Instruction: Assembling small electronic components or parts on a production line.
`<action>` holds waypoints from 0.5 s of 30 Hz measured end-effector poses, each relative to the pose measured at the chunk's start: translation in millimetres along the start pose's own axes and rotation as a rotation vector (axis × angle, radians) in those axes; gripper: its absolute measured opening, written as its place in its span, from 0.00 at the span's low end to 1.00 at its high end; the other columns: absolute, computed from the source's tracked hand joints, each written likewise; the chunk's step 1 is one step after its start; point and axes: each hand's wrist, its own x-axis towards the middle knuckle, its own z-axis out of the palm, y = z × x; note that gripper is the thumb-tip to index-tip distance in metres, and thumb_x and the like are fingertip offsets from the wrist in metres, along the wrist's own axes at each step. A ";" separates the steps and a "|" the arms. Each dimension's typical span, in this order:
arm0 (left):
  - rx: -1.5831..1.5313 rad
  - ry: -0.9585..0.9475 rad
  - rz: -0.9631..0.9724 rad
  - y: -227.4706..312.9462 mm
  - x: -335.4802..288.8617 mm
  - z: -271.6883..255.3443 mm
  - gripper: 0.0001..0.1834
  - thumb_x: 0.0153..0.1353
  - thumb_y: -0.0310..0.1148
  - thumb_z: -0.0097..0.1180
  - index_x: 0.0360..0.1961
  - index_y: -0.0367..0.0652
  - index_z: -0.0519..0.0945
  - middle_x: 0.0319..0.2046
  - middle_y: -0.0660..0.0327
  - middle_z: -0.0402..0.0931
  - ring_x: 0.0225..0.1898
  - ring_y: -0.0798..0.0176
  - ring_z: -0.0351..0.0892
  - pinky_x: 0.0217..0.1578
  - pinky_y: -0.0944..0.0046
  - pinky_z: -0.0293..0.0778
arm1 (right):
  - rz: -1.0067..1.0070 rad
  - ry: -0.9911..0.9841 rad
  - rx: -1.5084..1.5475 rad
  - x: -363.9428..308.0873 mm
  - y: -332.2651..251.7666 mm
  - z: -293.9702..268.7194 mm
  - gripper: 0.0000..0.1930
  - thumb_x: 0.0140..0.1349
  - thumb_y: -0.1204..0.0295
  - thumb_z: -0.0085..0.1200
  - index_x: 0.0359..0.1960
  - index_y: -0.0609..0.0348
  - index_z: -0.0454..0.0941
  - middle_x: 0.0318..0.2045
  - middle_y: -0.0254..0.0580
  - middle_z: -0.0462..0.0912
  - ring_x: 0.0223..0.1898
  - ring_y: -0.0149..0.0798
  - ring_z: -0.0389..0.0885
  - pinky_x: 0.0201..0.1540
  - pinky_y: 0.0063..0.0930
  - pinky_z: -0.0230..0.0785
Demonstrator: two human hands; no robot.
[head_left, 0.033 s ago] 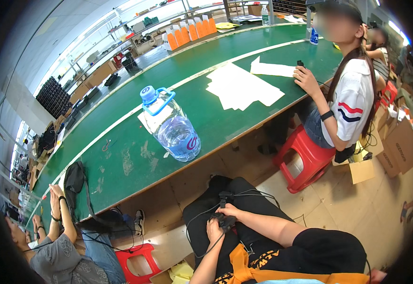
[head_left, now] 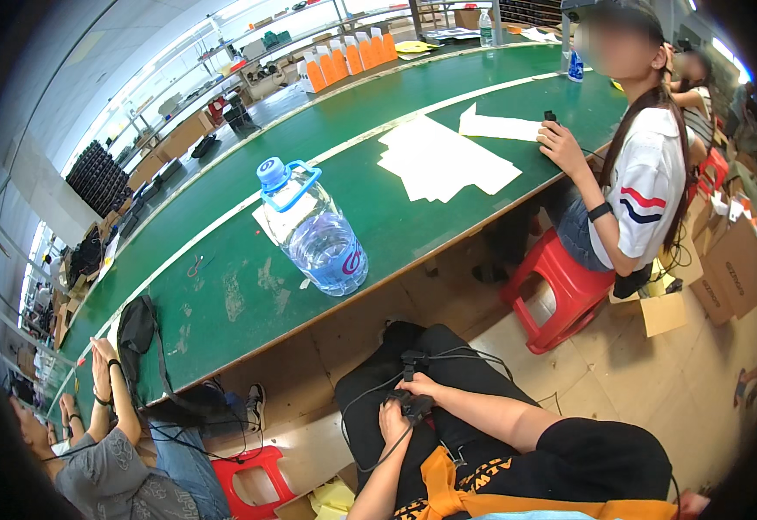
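My right hand [head_left: 420,386] rests in my lap with its fingers closed round a small black device with cables [head_left: 415,406]. Against the lower left side of that device, my left hand [head_left: 392,421] is closed too, its fingertips partly covered by the black parts. Thin black cables [head_left: 469,352] loop from the device across my dark trousers [head_left: 378,364]. Both hands stay below the table's front edge, apart from everything on top. Exactly what kind of device it is cannot be made out.
On the green table [head_left: 222,342] stand a large water bottle with a blue handle [head_left: 326,251] and white paper sheets [head_left: 443,160]. A black bag [head_left: 138,325] lies at the left. People sit on both sides, near a red stool [head_left: 561,277] and another red stool [head_left: 257,477].
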 end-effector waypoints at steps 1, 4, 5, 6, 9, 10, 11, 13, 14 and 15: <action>-0.006 0.011 0.001 -1.9 -0.4 1.4 0.16 0.44 0.26 0.57 0.38 0.41 0.78 0.38 0.51 0.76 0.42 0.45 0.72 0.44 0.55 0.68 | -0.004 -0.009 0.003 -1.4 -0.9 1.3 0.07 0.53 0.73 0.51 0.29 0.63 0.80 0.26 0.37 0.79 0.29 0.31 0.77 0.33 0.24 0.69; -0.003 0.025 -0.005 -1.3 -0.3 2.4 0.16 0.44 0.26 0.57 0.38 0.40 0.78 0.38 0.51 0.76 0.42 0.45 0.72 0.45 0.55 0.68 | 0.079 0.017 0.057 1.5 -6.8 3.7 0.07 0.53 0.73 0.51 0.29 0.62 0.80 0.28 0.37 0.80 0.30 0.31 0.77 0.34 0.24 0.69; 0.006 0.029 -0.013 -0.4 0.0 2.0 0.16 0.44 0.26 0.56 0.38 0.40 0.78 0.38 0.51 0.76 0.42 0.45 0.72 0.45 0.54 0.68 | 0.167 0.051 0.108 2.5 -8.4 4.5 0.07 0.53 0.73 0.51 0.30 0.61 0.80 0.28 0.37 0.80 0.30 0.31 0.77 0.34 0.24 0.69; 0.005 0.027 -0.012 0.9 0.4 1.4 0.16 0.44 0.26 0.56 0.38 0.40 0.78 0.38 0.51 0.76 0.42 0.45 0.72 0.45 0.54 0.68 | 0.167 0.053 0.109 3.6 -6.4 3.2 0.07 0.53 0.73 0.51 0.30 0.61 0.80 0.28 0.37 0.80 0.30 0.31 0.77 0.34 0.24 0.69; 0.013 0.001 -0.007 1.3 0.6 1.0 0.16 0.45 0.26 0.56 0.39 0.40 0.78 0.39 0.51 0.76 0.42 0.45 0.71 0.46 0.54 0.68 | 0.120 0.036 -0.009 6.3 -1.7 -0.1 0.08 0.53 0.71 0.52 0.30 0.60 0.81 0.29 0.36 0.80 0.31 0.31 0.77 0.34 0.24 0.69; 0.010 0.004 -0.008 -0.7 0.2 2.2 0.16 0.45 0.26 0.56 0.39 0.40 0.78 0.39 0.51 0.76 0.43 0.45 0.71 0.46 0.54 0.68 | 0.124 0.024 -0.013 6.8 -1.1 -0.7 0.08 0.53 0.70 0.52 0.31 0.60 0.81 0.29 0.36 0.80 0.31 0.31 0.77 0.33 0.24 0.69; 0.007 0.006 -0.009 -1.9 -0.1 3.0 0.16 0.45 0.26 0.56 0.39 0.40 0.78 0.39 0.51 0.76 0.43 0.45 0.71 0.46 0.54 0.68 | 0.127 0.012 -0.017 7.4 -0.6 -1.3 0.09 0.53 0.69 0.53 0.31 0.59 0.81 0.29 0.35 0.80 0.31 0.31 0.77 0.33 0.24 0.69; 0.014 -0.007 -0.013 3.1 0.6 1.1 0.16 0.44 0.26 0.56 0.38 0.40 0.78 0.39 0.51 0.76 0.43 0.45 0.71 0.46 0.54 0.68 | 0.134 0.018 -0.038 9.9 2.4 -4.7 0.09 0.53 0.69 0.53 0.31 0.59 0.81 0.29 0.35 0.80 0.31 0.31 0.77 0.33 0.24 0.68; 0.022 -0.019 -0.020 5.8 0.9 0.3 0.15 0.44 0.26 0.57 0.38 0.40 0.78 0.39 0.51 0.76 0.43 0.45 0.71 0.46 0.54 0.68 | 0.142 0.021 -0.060 10.8 4.0 -6.4 0.09 0.53 0.68 0.53 0.31 0.58 0.81 0.29 0.34 0.80 0.30 0.30 0.76 0.32 0.24 0.68; 0.023 -0.018 -0.021 6.3 0.3 -0.8 0.15 0.44 0.26 0.57 0.38 0.40 0.78 0.39 0.51 0.76 0.43 0.45 0.71 0.46 0.54 0.68 | 0.143 0.020 -0.060 10.2 3.5 -5.4 0.09 0.53 0.68 0.53 0.31 0.58 0.81 0.29 0.34 0.80 0.30 0.30 0.76 0.32 0.24 0.68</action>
